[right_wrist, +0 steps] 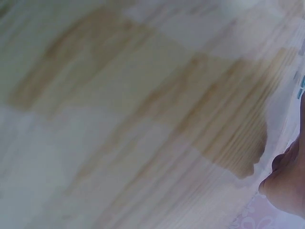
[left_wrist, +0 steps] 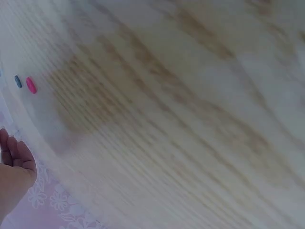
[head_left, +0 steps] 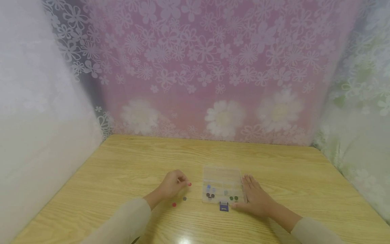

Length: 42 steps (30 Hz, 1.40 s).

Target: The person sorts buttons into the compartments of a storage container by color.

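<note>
Between thumb and fingertips, my left hand (head_left: 171, 184) pinches a small red disc (head_left: 190, 184), left of a clear plastic compartment box (head_left: 222, 173). The box stands open with its lid laid back and a dark blue latch (head_left: 223, 206) at the front. Inside its compartments lie blue pieces (head_left: 208, 186), dark brown discs (head_left: 208, 195) and green discs (head_left: 236, 198). My right hand (head_left: 259, 200) rests along the box's right side, fingers extended, thumb by the front edge. On the table near my left hand lie a grey-blue disc (head_left: 184, 199) and another red disc (head_left: 174, 204).
The wood-grain table (head_left: 137, 152) reaches back to a pink flowered curtain (head_left: 189, 67). Pale cloth hangs at the left (head_left: 45, 84) and right (head_left: 359, 101) sides. Both wrist views show mostly tabletop, with each hand at the frame's edge.
</note>
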Tool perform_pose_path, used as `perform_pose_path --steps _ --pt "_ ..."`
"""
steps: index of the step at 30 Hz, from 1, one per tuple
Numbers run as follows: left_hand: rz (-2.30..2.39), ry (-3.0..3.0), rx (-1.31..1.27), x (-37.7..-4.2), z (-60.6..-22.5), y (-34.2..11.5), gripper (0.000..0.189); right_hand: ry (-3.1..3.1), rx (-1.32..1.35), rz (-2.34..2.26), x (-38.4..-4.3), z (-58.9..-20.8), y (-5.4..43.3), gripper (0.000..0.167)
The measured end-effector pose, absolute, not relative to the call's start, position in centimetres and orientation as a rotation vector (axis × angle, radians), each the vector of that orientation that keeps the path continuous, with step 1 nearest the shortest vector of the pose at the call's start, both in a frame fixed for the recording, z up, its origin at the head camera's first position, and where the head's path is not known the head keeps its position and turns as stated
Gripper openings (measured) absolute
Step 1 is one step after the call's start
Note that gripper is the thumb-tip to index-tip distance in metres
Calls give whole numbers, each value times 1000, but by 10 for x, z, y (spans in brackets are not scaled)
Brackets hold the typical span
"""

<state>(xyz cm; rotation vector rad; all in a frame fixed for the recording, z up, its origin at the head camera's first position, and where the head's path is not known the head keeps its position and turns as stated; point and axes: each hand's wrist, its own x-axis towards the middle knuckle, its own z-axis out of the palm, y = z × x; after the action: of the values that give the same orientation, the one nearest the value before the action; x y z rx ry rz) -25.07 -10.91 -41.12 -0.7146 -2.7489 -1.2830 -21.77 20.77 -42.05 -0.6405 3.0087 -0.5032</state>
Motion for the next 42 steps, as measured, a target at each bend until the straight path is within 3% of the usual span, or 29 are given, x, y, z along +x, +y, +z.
perform_pose_path --steps 18,42 --pt "-1366 -2676 -726 -254 -395 -72 14 3001 -630 -507 -220 -424 210 108" --pt "-1440 -2661 -692 -252 -399 -26 10 3030 -617 -492 -221 -425 209 109"
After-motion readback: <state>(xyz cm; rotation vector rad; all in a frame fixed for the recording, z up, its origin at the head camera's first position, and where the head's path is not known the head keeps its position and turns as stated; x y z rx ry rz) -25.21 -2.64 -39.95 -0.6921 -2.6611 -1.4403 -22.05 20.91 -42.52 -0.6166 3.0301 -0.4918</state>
